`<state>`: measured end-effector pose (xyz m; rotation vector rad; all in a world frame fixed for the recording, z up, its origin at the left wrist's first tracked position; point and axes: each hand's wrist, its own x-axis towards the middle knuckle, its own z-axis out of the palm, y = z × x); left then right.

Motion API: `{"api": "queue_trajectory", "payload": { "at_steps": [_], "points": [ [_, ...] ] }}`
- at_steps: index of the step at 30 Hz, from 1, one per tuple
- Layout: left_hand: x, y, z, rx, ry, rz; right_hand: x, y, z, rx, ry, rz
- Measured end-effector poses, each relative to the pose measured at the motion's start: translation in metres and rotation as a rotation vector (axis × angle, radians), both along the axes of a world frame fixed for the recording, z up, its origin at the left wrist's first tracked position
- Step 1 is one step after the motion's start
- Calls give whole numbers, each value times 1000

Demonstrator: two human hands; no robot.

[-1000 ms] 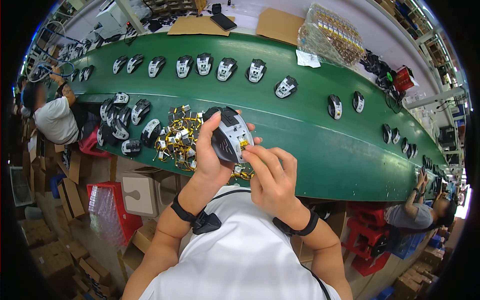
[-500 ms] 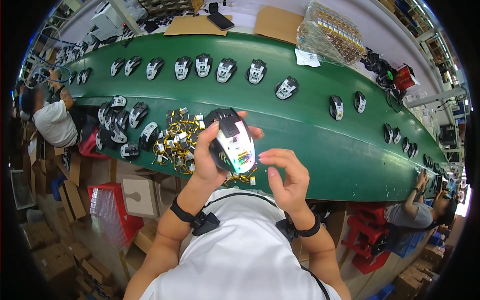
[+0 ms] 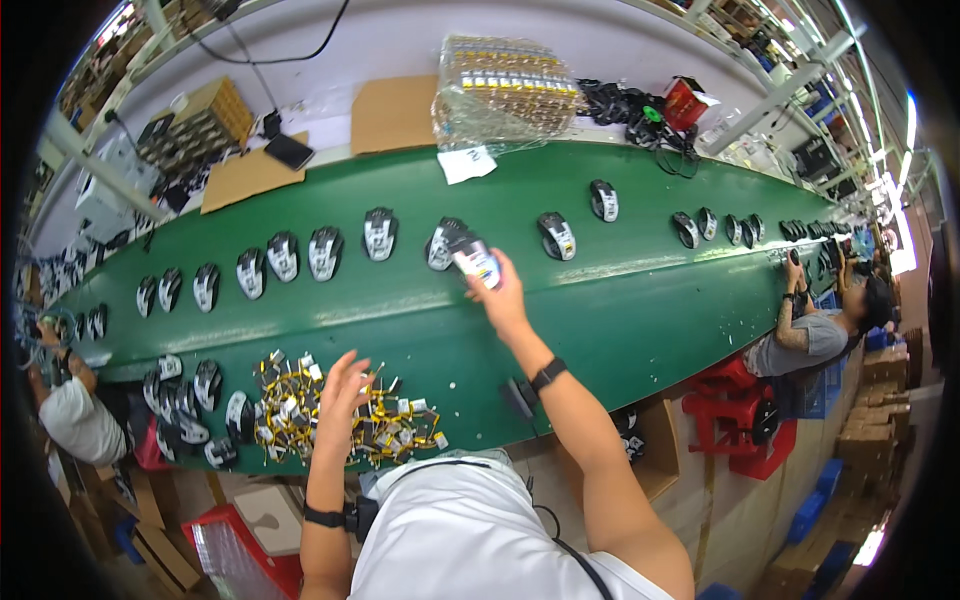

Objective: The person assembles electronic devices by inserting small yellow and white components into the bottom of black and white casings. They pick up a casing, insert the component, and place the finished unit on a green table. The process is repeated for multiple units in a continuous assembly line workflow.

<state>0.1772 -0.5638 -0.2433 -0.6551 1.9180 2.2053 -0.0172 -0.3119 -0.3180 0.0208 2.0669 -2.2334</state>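
Note:
My right hand stretches out over the green bench and grips a black computer mouse with a pale, shiny inner shell. The held mouse overlaps another mouse standing in the far row; whether the two touch is hard to tell. Above a heap of small batteries with yellow leads hovers my left hand, fingers apart and holding nothing. Left of that heap, several partly assembled mice are clustered together.
Mice in a row run along the green bench. Behind them lie cardboard, a phone and a plastic-wrapped stack of parts. Co-workers sit at the left and right. Red stools stand below the bench.
The mouse has passed from my left hand to my right, which has reached forward to the far row. My left hand has let go and dropped back over the batteries. The view has turned right.

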Motion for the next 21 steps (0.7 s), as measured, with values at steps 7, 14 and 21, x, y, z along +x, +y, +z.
{"api": "queue_trajectory", "payload": {
  "at_steps": [7,14,21],
  "points": [
    [20,-38,-45,-145,-169,57,-78,73,-52,1116,8,-68],
    [-2,-47,-40,-265,-250,29,-208,188,-30,1241,83,-546],
    [-19,-46,-45,-216,-243,62,-245,263,-80,1119,-66,-664]
  ]
}}
